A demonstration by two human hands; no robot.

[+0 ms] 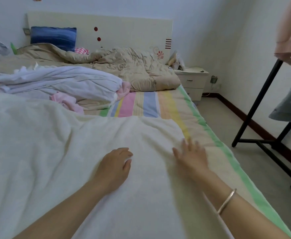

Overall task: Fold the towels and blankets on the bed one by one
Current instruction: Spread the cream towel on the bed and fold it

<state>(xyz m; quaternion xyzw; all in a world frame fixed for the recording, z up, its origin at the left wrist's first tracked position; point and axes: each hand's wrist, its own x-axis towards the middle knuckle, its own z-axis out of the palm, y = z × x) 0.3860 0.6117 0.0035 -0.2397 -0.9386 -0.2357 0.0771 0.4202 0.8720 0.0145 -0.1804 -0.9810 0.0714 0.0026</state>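
The blanket point(55, 144) lies spread over the near end of the bed point(148, 106), wrinkled, with its far edge running across the striped cover. I have both grips on it, near the right end of that edge. My left grip point(114, 165) is curled with the fingers tucked down. It looks to pinch a small tuck of cloth between thumb and forefinger, though the view is not sharp there. My right grip point(191, 156) is spread flat, fingers apart, pressing the blanket just beside its right edge; it is blurred.

The risks, as I judge them:
- **Slipping pinch:** the pinch seems shallow, so a pull to start the fold could slip off the cloth.
- **Trapped creases:** the creases fanning off to the left would get folded in unless I smooth them first.
- **Sliding off the bed:** the blanket reaches close to the bed's right side, so a careless drag could send that edge to the floor.
- **Catching other cloth:** a pink towel point(67, 102) and a pale heap of bedding point(63, 81) lie near the far edge, and a wide sweep could catch them.

Farther back is a beige quilt point(132, 66). A black rack point(255, 104) stands on the floor, well off to the right.
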